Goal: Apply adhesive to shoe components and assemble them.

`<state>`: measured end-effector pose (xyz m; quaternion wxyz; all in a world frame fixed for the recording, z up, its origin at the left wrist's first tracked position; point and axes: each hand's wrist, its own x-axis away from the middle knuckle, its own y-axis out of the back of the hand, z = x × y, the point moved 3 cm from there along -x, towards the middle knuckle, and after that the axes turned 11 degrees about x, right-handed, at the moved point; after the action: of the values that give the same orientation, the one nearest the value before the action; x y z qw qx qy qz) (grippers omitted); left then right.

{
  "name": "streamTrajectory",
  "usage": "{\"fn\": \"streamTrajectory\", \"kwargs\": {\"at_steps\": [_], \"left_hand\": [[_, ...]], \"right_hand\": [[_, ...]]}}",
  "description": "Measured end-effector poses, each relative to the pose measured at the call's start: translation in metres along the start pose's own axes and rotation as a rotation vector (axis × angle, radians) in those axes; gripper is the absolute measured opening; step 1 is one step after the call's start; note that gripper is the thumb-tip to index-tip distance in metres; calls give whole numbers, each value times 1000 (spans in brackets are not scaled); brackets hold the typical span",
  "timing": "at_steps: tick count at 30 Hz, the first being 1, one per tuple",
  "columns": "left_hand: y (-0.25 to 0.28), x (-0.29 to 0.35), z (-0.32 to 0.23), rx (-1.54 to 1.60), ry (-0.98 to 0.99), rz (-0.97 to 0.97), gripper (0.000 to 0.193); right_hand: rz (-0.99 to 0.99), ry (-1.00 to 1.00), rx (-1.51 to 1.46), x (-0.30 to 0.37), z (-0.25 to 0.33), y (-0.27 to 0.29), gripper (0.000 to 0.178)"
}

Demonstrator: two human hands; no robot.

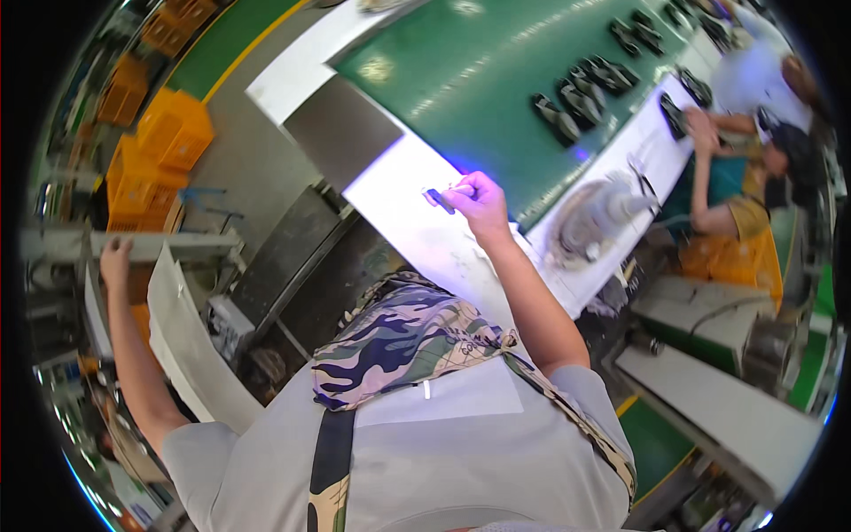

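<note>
We record the green conveyor belt (479,80) as the largest item, running from the upper middle toward the upper right, with dark shoe soles (581,93) lying on it in loose pairs along its far side. A white work ledge (417,222) borders the belt's near edge. Farther along the same ledge sits a round grey machine head (589,217), near the ledge's outer edge. Stacked orange crates (160,142) stand at left on the grey floor, well apart from the belt.

A co-worker's hand (700,129) reaches onto the belt's far end, touching a dark sole there.

Our right hand (479,199) is stretched out over the white ledge, just beside the belt's near edge. Its fingers are pinched narrow around a small dark blue piece (439,199), which juts out to the left of the fingertips, above the ledge; whether it touches the ledge we cannot tell.

Our left hand (115,257) is raised at far left, on the upper edge of a grey shelf rail (133,244). Fingers appear curled, but the grip on it cannot be told for certain.

A camouflage-print apron bib (399,341) hangs in the foreground.
</note>
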<state>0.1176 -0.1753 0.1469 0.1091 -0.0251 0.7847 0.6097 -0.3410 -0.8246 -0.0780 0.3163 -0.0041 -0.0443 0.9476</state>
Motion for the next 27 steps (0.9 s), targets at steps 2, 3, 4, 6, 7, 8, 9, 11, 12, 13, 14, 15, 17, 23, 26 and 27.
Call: {"fn": "streamTrajectory", "kwargs": {"at_steps": [2,3,4,6,7,8,9,11,12,13,14,15,17,23,26,27], "left_hand": [[-117,12,-139,435,-51,245,55],[-154,30,-215,385,-153,319,54],[-185,41,-248,499,-196,429,52],[-254,73,-347,512,-216,644,52],[-287,97,-396,572,-177,756,52],[-332,112,-419,645,-100,914,54],[-368,132,-459,697,-67,1051,55],[-428,174,-535,805,0,1302,55],[-458,185,-566,829,47,1434,54],[-489,198,-598,823,62,1493,58],[-513,214,-633,811,78,1560,62],[-527,245,-668,817,120,1567,68],[-542,279,-737,816,131,1574,75],[-569,362,-871,1005,465,1572,102],[-595,358,-904,917,522,1541,98],[-599,357,-908,889,542,1482,95]], "right_hand": [[-95,-33,21,13,-12,47,21],[-152,-36,28,25,-10,64,21],[-180,-49,56,34,-4,70,20],[-272,-67,97,54,1,89,20],[-317,-88,126,65,0,100,20],[-342,-106,148,76,2,109,19],[-390,-137,149,85,1,118,20],[-497,-161,146,103,9,131,20],[-542,-174,139,108,13,135,20],[-607,-189,146,115,14,139,21],[-642,-193,150,122,14,144,21],[-705,-193,124,136,10,152,21],[-830,-191,110,151,12,158,23],[-1061,-309,-8,181,-4,165,22],[-1105,-276,-44,184,-16,166,22],[-1118,-305,-67,184,-17,164,22]]}}
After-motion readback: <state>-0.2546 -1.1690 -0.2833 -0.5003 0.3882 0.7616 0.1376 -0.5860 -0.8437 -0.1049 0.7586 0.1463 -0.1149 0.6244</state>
